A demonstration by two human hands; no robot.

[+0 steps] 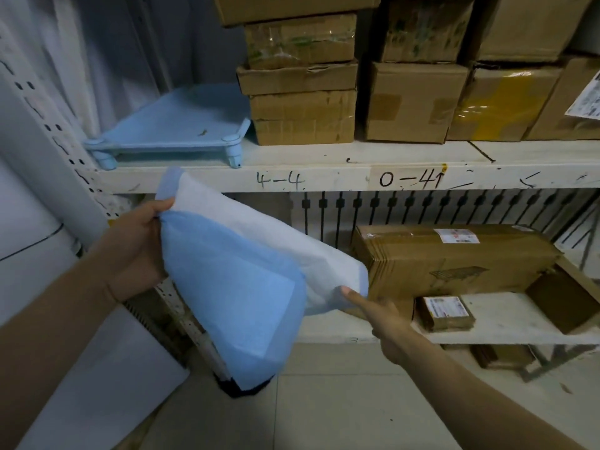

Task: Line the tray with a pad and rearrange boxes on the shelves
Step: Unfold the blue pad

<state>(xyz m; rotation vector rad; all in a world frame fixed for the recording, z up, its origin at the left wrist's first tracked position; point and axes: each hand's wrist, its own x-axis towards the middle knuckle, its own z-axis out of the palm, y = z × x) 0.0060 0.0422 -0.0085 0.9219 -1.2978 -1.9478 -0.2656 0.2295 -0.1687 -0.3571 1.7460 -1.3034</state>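
A blue and white pad (246,274) hangs partly folded in front of the shelving, held by both hands. My left hand (139,245) grips its upper left edge. My right hand (376,316) pinches its lower right corner. A light blue plastic tray (181,125) on short legs stands on the left end of the upper shelf (324,177), above the pad. Stacked cardboard boxes (302,115) sit right beside the tray, with more boxes (412,102) further right.
The lower shelf (506,326) holds a long cardboard box (451,258) and a small labelled parcel (444,313). A perforated white upright (48,125) stands at left. A white panel (107,384) leans below it. Tiled floor lies underneath.
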